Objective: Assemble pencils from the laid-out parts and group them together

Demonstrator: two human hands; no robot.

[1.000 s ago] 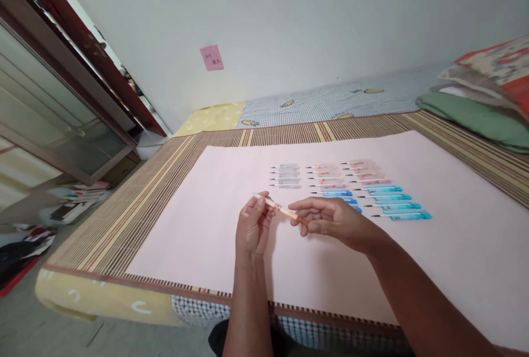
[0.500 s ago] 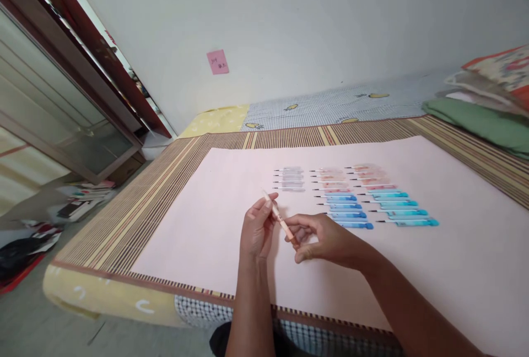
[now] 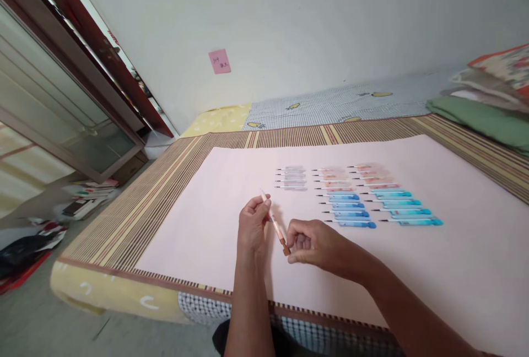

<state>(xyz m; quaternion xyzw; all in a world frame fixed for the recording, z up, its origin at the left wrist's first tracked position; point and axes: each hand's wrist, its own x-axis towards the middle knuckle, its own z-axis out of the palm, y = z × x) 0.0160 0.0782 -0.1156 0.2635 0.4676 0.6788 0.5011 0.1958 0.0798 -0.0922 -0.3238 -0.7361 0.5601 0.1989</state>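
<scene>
My left hand (image 3: 253, 223) pinches a slim pen (image 3: 274, 221) with a pale, white-pointed upper end and a peach-to-brown lower end. The pen is tilted above a pale pink sheet (image 3: 198, 208). At its brown lower end, the curled fingers and thumb of my right hand (image 3: 311, 240) are closed on the tip. Beyond my hands, slim dark-tipped white sticks lie in rows with coloured pen pieces: a grey group (image 3: 292, 178), peach groups (image 3: 333, 178), a blue group (image 3: 349, 211) and a turquoise group (image 3: 407, 208).
The sheet lies on a striped mat (image 3: 136, 208) over a bed with yellow and checked cloth. Folded green cloth (image 3: 479, 120) and pillows are stacked at the right. A pink note (image 3: 219, 61) is stuck on the wall. A glass-panelled door (image 3: 66, 98) stands at the left.
My right hand has drawn its fingers in and moved slightly left and down to the pen's brown end. The pen stays in my left hand, and the view has shifted a little.
</scene>
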